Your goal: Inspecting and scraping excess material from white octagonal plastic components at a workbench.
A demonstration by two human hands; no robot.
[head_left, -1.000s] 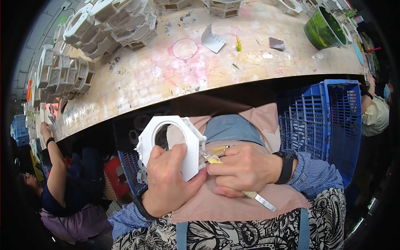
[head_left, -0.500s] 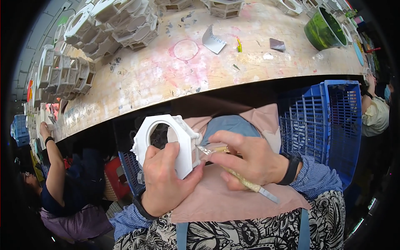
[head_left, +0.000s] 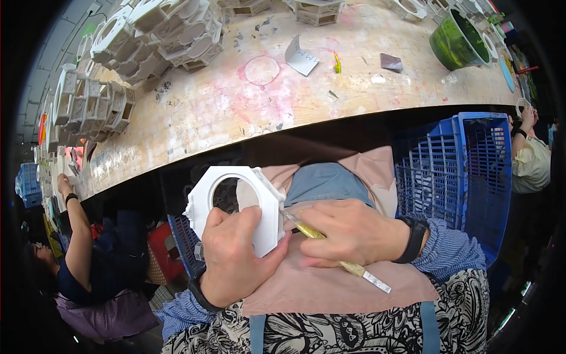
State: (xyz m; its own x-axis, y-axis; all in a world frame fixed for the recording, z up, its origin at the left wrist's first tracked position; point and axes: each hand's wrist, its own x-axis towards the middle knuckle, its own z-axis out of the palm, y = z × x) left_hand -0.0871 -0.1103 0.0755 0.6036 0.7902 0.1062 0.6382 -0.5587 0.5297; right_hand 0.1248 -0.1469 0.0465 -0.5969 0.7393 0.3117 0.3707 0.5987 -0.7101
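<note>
The left hand is clamped on one white octagonal frame: its fingers bend over the lower rim into the round opening, while the thumb lies along the lower right edge, so the grip is closed to the rim's thickness. The right hand is closed around one slim tool with a yellowish wrapped handle, its fingers curled together over the middle; the thumb is mostly hidden. Ahead of the right fingers the thin tip reaches the frame's right side, though I cannot tell whether it touches; behind them a flat, silvery end sticks out over one pink apron

Each wrist, just behind its fingers, wears one dark band, two in all. Two blue crates flank the fingers: one large crate beyond the right ones, one partly hidden crate left of the left ones. Farther out past both sets of fingers is one stained table, bearing one folded card, one small yellow piece, one dark square scrap and one green bucket. Up and left of the left fingers stand piled frames, too overlapped to count. Two other people are visible, one well to each side of the fingers
</note>
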